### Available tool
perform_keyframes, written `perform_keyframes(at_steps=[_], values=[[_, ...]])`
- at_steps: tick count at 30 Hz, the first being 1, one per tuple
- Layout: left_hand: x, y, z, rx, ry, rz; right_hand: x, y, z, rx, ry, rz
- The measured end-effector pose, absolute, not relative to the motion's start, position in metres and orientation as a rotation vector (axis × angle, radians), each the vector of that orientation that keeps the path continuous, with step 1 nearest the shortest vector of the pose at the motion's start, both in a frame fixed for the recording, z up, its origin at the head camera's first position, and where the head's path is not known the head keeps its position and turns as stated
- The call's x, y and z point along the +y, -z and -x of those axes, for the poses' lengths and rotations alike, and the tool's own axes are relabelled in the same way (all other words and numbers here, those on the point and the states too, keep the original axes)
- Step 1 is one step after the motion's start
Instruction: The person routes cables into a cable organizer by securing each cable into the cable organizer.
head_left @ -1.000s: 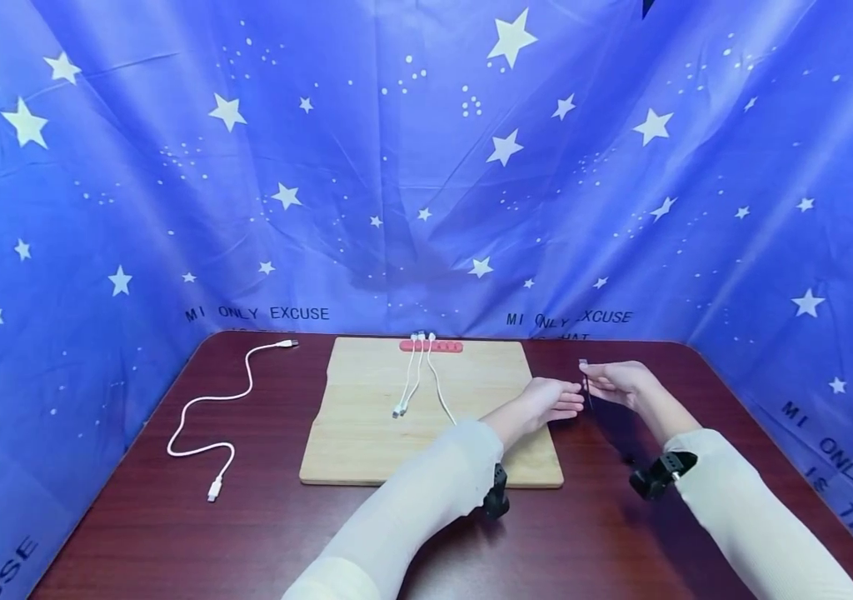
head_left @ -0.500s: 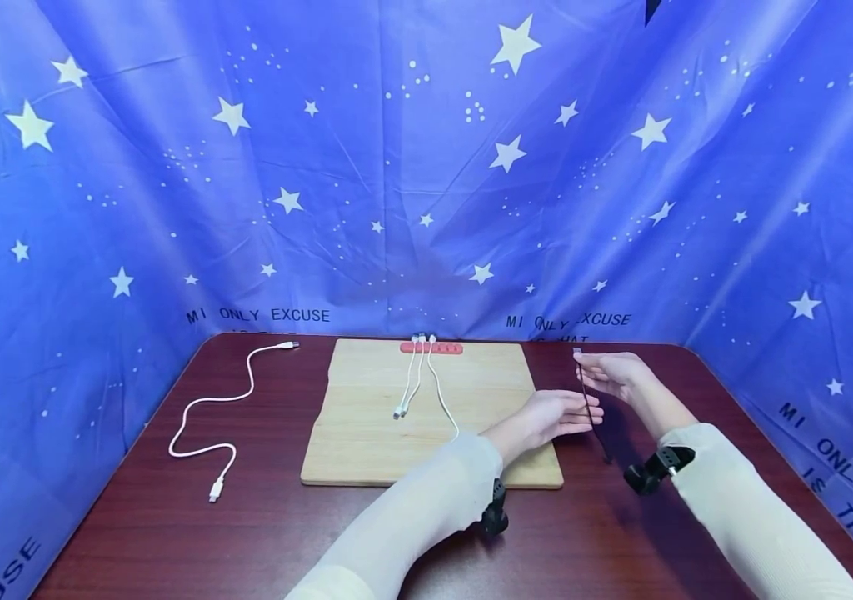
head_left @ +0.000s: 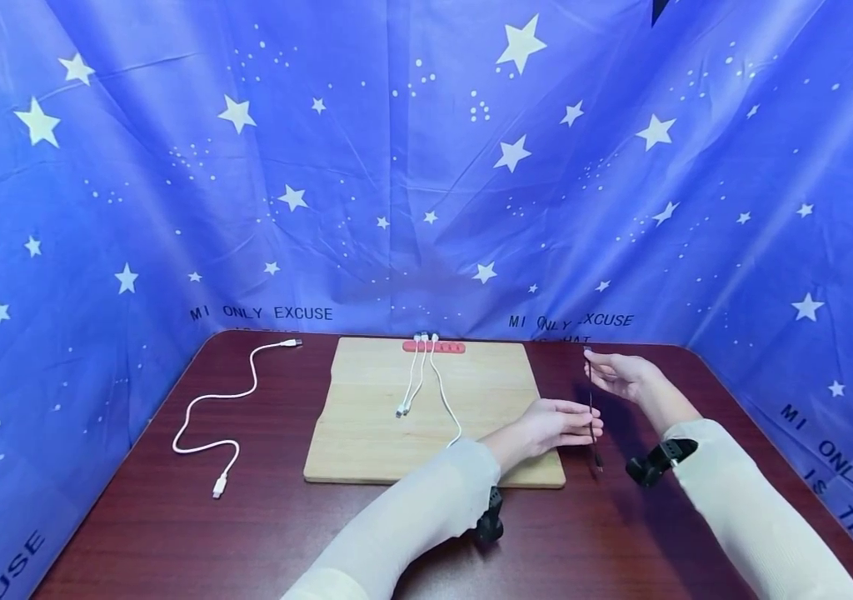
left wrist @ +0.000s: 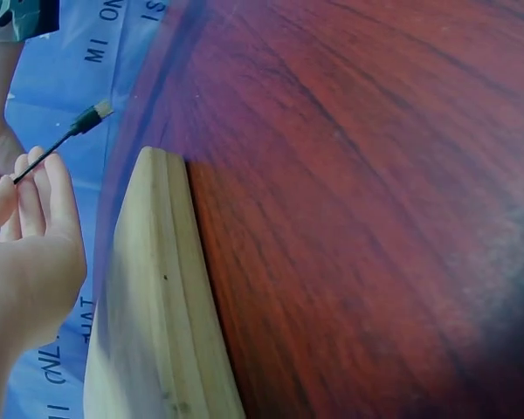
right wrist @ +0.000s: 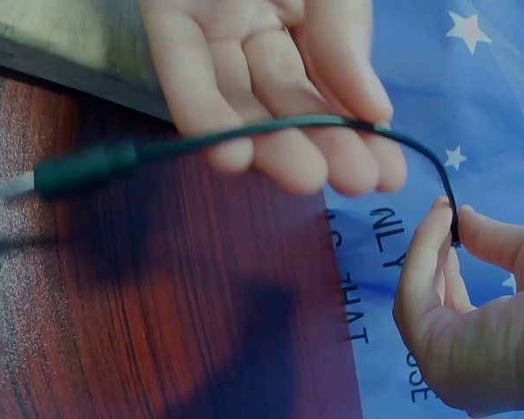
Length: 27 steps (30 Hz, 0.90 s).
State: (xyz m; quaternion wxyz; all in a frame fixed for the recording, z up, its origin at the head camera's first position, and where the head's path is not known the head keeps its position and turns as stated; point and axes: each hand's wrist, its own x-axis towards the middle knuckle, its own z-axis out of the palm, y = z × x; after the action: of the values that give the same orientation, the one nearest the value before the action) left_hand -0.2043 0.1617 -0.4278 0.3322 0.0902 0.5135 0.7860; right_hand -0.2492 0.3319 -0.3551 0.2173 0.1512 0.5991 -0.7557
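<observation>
A short black USB cable (head_left: 591, 392) is held above the table, right of the wooden board. The right hand (head_left: 625, 377) pinches it near its upper end between thumb and fingertips. Lower down, the left hand (head_left: 550, 425) has the cable across its fingers, with the thumb laid against it in the right wrist view. Past those fingers the cable's free end, a dark plug (right wrist: 87, 170) with a metal tip, points down toward the table. In the left wrist view this plug (left wrist: 92, 118) sticks out beyond the left fingers.
On the wooden board (head_left: 366, 450), a red cable holder (head_left: 452, 347) at the far edge carries several white cables (head_left: 437, 387). A loose white cable (head_left: 205, 397) lies curved on the dark red table (head_left: 134, 517) at left. A starry blue curtain (head_left: 426, 167) encloses the table.
The left hand has shifted slightly right and nearer the front edge, along the black cable. The right hand has risen a little. More of the cable now shows between and below the hands.
</observation>
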Motion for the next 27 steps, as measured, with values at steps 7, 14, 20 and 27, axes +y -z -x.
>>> perform_keyframes(at_steps=[7, 14, 20, 27], values=[[0.162, 0.434, 0.199, 1.353, -2.084, -0.2, 0.338, 0.36, 0.254, 1.595, 2.078, -0.398], [0.164, 0.433, 0.19, 1.415, -2.123, -0.136, 0.339, 0.361, 0.255, 1.616, 2.046, -0.329], [0.161, 0.431, 0.184, 1.421, -2.121, -0.083, 0.336, 0.36, 0.254, 1.622, 2.033, -0.308], [0.157, 0.434, 0.177, 1.431, -2.1, -0.062, 0.337, 0.36, 0.252, 1.657, 2.007, -0.271]])
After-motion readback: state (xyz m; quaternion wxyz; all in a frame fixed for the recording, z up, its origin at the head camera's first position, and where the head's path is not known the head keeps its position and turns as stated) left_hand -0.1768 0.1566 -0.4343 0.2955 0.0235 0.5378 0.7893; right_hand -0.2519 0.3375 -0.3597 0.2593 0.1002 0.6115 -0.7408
